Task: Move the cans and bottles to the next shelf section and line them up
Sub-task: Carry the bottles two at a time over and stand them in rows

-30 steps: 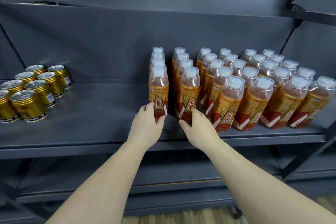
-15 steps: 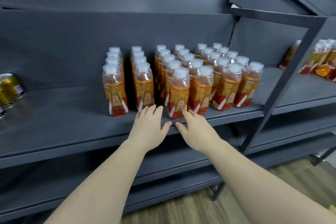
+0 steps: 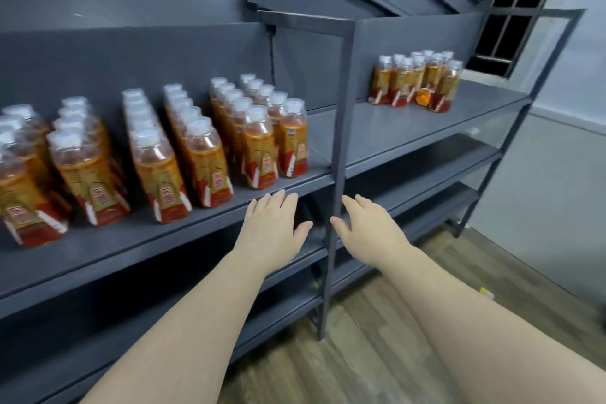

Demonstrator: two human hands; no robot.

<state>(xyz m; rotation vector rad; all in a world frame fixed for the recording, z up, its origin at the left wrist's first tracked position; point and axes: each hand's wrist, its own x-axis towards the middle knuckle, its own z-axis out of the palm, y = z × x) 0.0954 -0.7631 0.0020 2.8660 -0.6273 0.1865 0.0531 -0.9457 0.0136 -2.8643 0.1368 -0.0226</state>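
Note:
Several rows of orange tea bottles (image 3: 203,154) with white caps stand lined up on the grey shelf (image 3: 137,236) at the left. A smaller cluster of the same bottles (image 3: 416,82) stands on the neighbouring shelf section (image 3: 410,131) at the right, near its back. My left hand (image 3: 272,229) hovers flat and empty just in front of the shelf's front edge. My right hand (image 3: 370,226) is spread open beside it, on the other side of the upright post, holding nothing. No cans are in view.
A grey upright post (image 3: 337,157) divides the two shelf sections and runs between my hands. Lower shelves (image 3: 426,170) lie beneath. Wooden floor (image 3: 360,354) shows below, and a pale wall (image 3: 557,190) and dark window (image 3: 515,10) at the right.
The view has swung to the right: the cans have left the frame and the right shelf section has come in. Both hands have left the front bottles and moved right, open and empty.

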